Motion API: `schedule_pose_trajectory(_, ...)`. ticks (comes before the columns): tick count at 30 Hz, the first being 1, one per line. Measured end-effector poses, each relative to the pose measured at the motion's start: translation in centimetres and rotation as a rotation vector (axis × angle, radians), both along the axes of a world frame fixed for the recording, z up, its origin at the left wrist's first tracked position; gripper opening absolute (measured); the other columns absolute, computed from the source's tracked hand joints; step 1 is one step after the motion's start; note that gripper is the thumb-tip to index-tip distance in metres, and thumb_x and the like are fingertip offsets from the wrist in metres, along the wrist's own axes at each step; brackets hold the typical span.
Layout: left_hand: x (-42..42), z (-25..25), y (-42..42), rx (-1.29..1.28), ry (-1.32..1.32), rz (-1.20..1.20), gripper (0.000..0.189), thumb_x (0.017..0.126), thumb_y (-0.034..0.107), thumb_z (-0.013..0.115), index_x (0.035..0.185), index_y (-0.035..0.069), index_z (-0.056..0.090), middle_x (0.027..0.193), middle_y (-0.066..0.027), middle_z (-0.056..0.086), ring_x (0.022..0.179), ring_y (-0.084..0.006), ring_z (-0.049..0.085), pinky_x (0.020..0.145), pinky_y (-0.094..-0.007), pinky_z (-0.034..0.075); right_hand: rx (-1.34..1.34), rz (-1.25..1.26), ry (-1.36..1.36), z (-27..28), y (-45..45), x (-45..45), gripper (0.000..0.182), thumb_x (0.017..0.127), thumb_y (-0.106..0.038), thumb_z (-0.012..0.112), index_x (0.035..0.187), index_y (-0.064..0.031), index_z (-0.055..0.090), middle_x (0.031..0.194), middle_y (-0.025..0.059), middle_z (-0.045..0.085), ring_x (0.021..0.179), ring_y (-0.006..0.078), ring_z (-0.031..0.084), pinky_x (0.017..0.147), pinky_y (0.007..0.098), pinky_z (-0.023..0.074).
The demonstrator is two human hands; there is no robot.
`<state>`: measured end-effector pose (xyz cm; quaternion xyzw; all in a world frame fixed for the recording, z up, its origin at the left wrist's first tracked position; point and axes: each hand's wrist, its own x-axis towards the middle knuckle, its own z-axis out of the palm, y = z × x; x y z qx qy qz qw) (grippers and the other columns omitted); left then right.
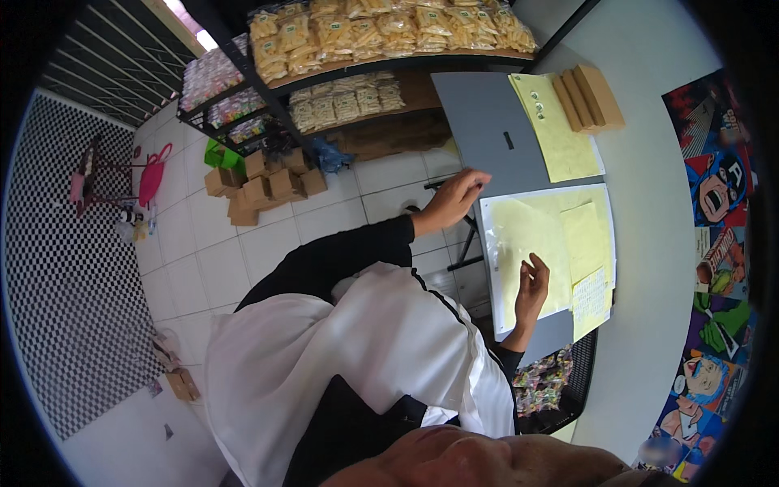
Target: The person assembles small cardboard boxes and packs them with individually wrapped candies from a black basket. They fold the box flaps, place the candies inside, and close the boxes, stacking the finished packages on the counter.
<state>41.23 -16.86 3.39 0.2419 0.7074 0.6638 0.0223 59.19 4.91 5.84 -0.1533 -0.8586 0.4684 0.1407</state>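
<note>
My left hand (451,201) hovers at the near edge of the grey table (487,122), its fingers bent towards the thumb; a small dark spot shows at the fingertips, and whether it is a held thing is unclear. My right hand (532,289) is over a yellow sheet under clear plastic (517,231), fingers apart and slightly bent, nothing visible in it. Beyond that hand lie a smaller yellow sheet (581,228) and a paper with writing (589,301). Another yellow sheet (563,146) bears several small round stickers (537,105).
Brown cardboard boxes (599,97) stand by the wall. Bagged snack sticks (365,33) fill a shelf rack; small cartons (268,185) are stacked on the tiled floor. A black crate (581,389) holds colourful packets (541,380). A pink chair (155,176) is farther off.
</note>
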Motion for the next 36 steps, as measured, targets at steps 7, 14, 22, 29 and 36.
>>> schedule_pose_trajectory(7,-15.2,2.6,8.5,0.222,0.074,0.059,0.02,0.095,0.002,0.048,0.112,0.002,0.058,0.105,-0.0098,0.061,0.099,-0.018,0.06,0.085,-0.0297,0.047,0.029,-0.062,0.037,2.6,7.9,-10.5,0.03,0.094,-0.011,0.059,0.123,-0.0018,0.057,0.12,0.012,0.058,0.102,0.0216,0.063,0.083,0.0334,0.0513)
schedule_pose_trajectory(14,-30.6,1.8,17.5,-0.07,0.214,0.093,0.036,0.1,0.026,0.038,0.109,-0.003,0.057,0.107,-0.0216,0.059,0.103,-0.0392,0.054,0.093,-0.0458,0.04,-0.349,-0.256,0.015,1.4,15.1,-22.5,0.051,0.098,-0.038,0.052,0.129,0.0027,0.051,0.126,0.0144,0.058,0.112,0.0249,0.059,0.09,0.0353,0.0503)
schedule_pose_trajectory(22,-41.9,2.4,26.7,-0.034,-0.257,-0.228,0.074,0.099,0.056,0.025,0.143,-0.003,0.035,0.149,-0.0226,0.035,0.14,-0.0308,0.03,0.112,-0.0338,0.026,-0.779,-0.336,0.096,0.3,21.7,-33.8,0.106,0.086,-0.075,0.039,0.147,0.0072,0.014,0.152,0.0262,0.019,0.14,0.0384,0.025,0.113,0.0472,0.0267)
schedule_pose_trajectory(29,-44.4,3.9,29.8,-0.01,-0.493,-0.561,0.08,0.098,0.06,0.027,0.151,0.002,0.013,0.159,-0.0126,0.012,0.147,-0.022,0.01,0.117,-0.0316,0.012,-0.933,-0.335,0.023,-0.2,24.6,-40.6,0.105,0.078,-0.088,0.022,0.152,-0.0134,0.018,0.156,0.0165,0.019,0.143,0.0368,0.019,0.112,0.0578,0.0165)
schedule_pose_trajectory(36,-41.7,0.6,28.5,0.225,-0.403,-0.586,0.057,0.101,0.049,0.036,0.133,0.004,0.051,0.132,-0.0072,0.054,0.121,-0.0153,0.048,0.103,-0.0341,0.039,-1.031,-0.291,0.126,0.4,22.6,-39.8,0.087,0.084,-0.078,0.031,0.15,-0.0223,0.024,0.156,0.008,0.022,0.143,0.0334,0.019,0.111,0.0615,0.0155)
